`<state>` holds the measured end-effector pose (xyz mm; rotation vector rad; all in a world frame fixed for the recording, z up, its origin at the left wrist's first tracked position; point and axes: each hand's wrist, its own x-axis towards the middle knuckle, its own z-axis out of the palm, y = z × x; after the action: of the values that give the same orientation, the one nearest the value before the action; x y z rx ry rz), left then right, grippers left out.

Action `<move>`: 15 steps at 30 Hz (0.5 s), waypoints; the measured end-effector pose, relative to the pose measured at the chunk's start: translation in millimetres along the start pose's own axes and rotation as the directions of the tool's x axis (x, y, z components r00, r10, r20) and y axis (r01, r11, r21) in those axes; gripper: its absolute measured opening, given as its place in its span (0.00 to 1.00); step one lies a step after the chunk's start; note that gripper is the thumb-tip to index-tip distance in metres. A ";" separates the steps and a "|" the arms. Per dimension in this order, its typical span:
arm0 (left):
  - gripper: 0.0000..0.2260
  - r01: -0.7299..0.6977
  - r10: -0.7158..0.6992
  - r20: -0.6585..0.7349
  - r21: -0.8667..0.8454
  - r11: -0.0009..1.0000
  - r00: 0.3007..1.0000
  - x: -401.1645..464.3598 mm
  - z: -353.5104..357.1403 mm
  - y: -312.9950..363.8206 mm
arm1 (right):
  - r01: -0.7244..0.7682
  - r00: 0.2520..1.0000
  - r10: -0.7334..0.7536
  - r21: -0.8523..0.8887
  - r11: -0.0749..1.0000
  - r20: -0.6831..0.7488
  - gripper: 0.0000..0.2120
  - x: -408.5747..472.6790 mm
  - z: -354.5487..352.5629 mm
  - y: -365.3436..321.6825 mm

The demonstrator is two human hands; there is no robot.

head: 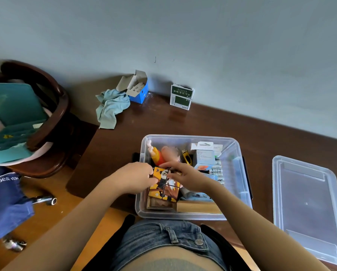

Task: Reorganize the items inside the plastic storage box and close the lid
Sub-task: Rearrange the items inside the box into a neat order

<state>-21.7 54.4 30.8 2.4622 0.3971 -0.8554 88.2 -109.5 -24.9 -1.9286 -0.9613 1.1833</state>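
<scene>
Dark wooden desk (212, 122) is running under a pale wall, and off to the left of the fingers a chair (46, 114) is holding teal folders (13, 114). Beyond the fingertips, a crumpled cloth (110, 108) is lying beside a blue carton (139, 90). Left hand (133, 178) and right hand (187, 178) are both pinching a panda-printed box (164, 184) — fingers curling onto its top edges — inside the clear storage box (240, 173), which is sitting open on the desk. Well right of the fingers, the lid (308, 206) is lying flat on the desk — apart from the storage box.
</scene>
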 end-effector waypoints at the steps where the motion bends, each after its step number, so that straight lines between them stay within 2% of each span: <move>1: 0.07 -0.001 0.001 -0.087 0.010 1.000 0.996 1.9 1.1 -0.7 | -0.007 1.000 0.008 -0.052 0.999 0.016 0.16 0.9 3.3 -1.0; 3: 0.09 -0.035 0.032 -0.295 -0.005 0.999 0.955 4.5 2.1 -0.1 | 0.023 0.999 -0.017 -0.170 0.985 0.039 0.17 1.7 10.0 -3.8; 4: 0.10 -0.077 0.069 -0.352 -0.009 0.997 0.934 7.1 2.9 0.2 | 0.055 0.998 -0.046 -0.232 0.971 0.042 0.16 1.9 12.4 -4.9; 5: 0.10 -0.119 0.107 -0.353 -0.012 0.993 0.930 9.1 3.6 1.3 | 0.088 0.996 -0.081 -0.294 0.952 0.036 0.16 1.8 14.2 -6.3; 8: 0.11 -0.187 0.179 -0.210 -0.020 0.982 0.961 15.9 6.6 6.1 | 0.117 0.991 -0.135 -0.364 0.924 -0.023 0.14 -0.9 11.6 -8.4; 11: 0.12 -0.193 0.190 -0.075 -0.029 0.981 0.979 21.2 11.6 9.6 | -0.005 0.990 -0.029 -0.245 0.969 -0.135 0.12 -12.1 1.2 -4.7; 13: 0.17 -0.198 0.201 0.047 -0.063 0.978 0.978 23.8 15.9 13.1 | -0.067 0.984 0.031 -0.204 0.977 -0.176 0.11 -23.3 -7.4 2.5; 15: 0.21 -0.205 0.207 0.129 -0.027 0.978 0.970 25.7 21.1 17.8 | -0.104 0.974 0.066 -0.167 0.980 -0.216 0.10 -35.5 -16.6 10.3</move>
<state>-5.2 30.8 6.4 2.3670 0.0976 -0.9162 94.7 -147.5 -12.4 -2.2062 -0.9038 0.9424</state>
